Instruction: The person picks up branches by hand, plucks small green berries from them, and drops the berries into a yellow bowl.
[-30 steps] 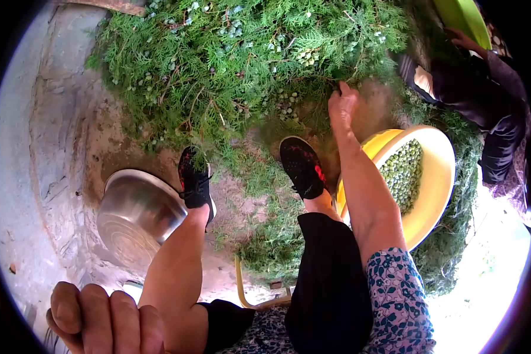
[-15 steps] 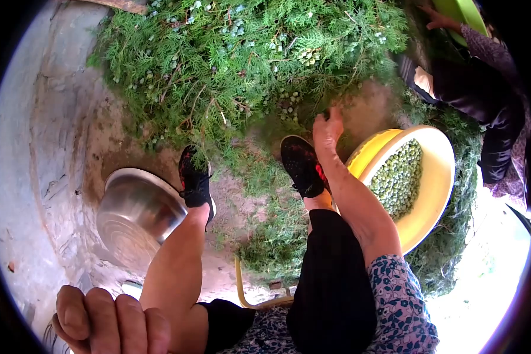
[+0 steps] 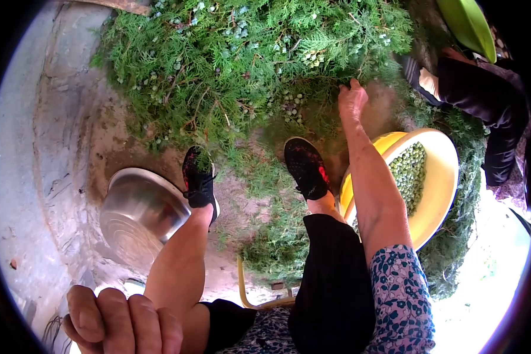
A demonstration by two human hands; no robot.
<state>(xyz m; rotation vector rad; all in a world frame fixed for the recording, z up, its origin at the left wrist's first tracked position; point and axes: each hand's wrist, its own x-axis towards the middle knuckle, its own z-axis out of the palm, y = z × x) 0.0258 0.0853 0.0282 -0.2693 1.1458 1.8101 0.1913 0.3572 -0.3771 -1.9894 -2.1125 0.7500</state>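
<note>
My right hand [image 3: 353, 101] reaches to the lower edge of a heap of green cypress branches [image 3: 248, 65] dotted with pale round cones. Its fingers are bent together on a cypress sprig [image 3: 355, 76] there, though the fingertips are partly lost in the foliage. Low at the left of the view, close to the camera, my left hand [image 3: 124, 321] is closed with the fingers curled in. Whatever it may hold is hidden. Beside my right forearm stands a yellow basin [image 3: 433, 203] with many green cones [image 3: 410, 174] in it.
A metal pot [image 3: 138, 209] lies tilted by my left foot, near the grey wall [image 3: 29, 147]. My black shoes [image 3: 307, 168] rest on the ground among scattered sprigs. At the upper right sits another person in dark trousers [image 3: 484, 94], by a green container [image 3: 469, 26].
My right hand has moved up and to the right, to the edge of the branches, and its forearm now crosses the basin. The left hand stays closed, shifted slightly right. The green container has shifted.
</note>
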